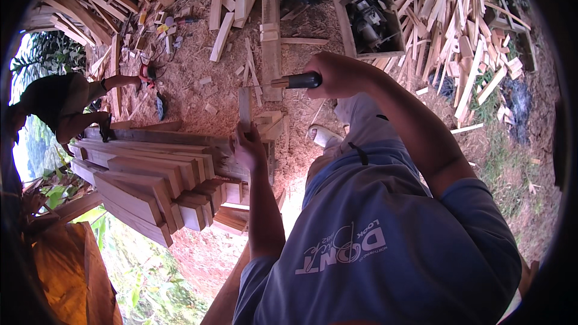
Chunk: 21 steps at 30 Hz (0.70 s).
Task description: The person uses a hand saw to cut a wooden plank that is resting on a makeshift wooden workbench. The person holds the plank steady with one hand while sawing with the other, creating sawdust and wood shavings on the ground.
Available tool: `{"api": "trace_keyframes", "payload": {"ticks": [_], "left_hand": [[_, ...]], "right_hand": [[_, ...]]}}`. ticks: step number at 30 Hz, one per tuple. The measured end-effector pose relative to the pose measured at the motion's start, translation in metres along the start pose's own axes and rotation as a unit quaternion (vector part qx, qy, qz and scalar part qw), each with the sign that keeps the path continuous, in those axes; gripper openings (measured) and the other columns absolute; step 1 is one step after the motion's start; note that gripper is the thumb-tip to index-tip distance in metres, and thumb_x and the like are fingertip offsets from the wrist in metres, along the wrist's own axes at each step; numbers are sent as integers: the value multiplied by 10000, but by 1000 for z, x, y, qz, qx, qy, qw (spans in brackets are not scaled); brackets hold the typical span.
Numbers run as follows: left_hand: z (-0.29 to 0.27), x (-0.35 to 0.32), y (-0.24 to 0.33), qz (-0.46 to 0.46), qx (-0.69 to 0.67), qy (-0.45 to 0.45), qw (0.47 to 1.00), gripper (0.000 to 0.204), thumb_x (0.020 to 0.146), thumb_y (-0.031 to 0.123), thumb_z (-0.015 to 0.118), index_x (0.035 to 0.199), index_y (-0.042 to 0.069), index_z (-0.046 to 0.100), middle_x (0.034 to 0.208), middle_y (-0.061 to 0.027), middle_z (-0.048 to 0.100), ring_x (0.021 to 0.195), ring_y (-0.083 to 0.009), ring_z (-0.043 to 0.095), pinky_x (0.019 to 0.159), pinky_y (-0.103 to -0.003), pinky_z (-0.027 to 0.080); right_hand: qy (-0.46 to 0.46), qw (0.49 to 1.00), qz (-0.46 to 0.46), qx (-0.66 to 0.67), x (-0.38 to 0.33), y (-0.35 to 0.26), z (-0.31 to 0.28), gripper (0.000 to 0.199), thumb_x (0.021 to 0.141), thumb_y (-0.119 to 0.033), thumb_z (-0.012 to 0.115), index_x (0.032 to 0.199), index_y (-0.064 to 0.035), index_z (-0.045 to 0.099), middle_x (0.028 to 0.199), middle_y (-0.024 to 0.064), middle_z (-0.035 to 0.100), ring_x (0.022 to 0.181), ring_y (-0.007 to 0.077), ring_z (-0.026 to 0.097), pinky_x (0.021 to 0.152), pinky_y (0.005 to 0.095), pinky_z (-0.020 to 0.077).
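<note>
Ground strewn with sawdust lies below hands gripping a wood piece and black-handled tool.

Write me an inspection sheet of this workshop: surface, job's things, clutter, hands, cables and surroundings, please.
Surface: ground strewn with shavings.
Job's things: black-handled tool; small wood piece.
Clutter: offcuts heaped at upper right.
Left hand: grips the wood piece's lower end.
Right hand: grips the tool's handle.
Cables: nothing seen clearly.
Surroundings: beams stacked at left, another person beside them; crate at top, metal gear inside.
</note>
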<state>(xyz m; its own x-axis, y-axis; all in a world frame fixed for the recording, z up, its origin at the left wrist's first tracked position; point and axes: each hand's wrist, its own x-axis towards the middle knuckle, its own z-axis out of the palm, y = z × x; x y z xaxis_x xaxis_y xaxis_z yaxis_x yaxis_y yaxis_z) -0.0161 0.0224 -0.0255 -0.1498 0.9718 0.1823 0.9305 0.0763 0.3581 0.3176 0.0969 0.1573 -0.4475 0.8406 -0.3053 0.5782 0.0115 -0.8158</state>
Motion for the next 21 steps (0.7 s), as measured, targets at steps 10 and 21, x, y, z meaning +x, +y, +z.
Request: {"api": "trace_keyframes", "payload": {"ticks": [10, 21], "left_hand": [[-3, -2, 7, 9, 41, 14, 999, 376, 982, 403, 717, 1230, 122, 685, 909, -113, 786, 801, -287, 758, 1079, -461, 511], [-16, -3, 9, -27, -77, -10, 997, 350, 963, 367, 735, 1206, 122, 682, 916, -80, 777, 918, -271, 748, 1120, -478, 453]], "right_hand": [[100, 952, 170, 234, 10, 19, 59, 277, 891, -276, 872, 887, -36, 734, 666, 41, 686, 543, 77, 613, 493, 259, 461], [175, 778, 221, 562, 122, 52, 204, 397, 816, -155, 937, 1086, -35, 671, 945, 52, 729, 826, 140, 715, 632, 252, 509]]}}
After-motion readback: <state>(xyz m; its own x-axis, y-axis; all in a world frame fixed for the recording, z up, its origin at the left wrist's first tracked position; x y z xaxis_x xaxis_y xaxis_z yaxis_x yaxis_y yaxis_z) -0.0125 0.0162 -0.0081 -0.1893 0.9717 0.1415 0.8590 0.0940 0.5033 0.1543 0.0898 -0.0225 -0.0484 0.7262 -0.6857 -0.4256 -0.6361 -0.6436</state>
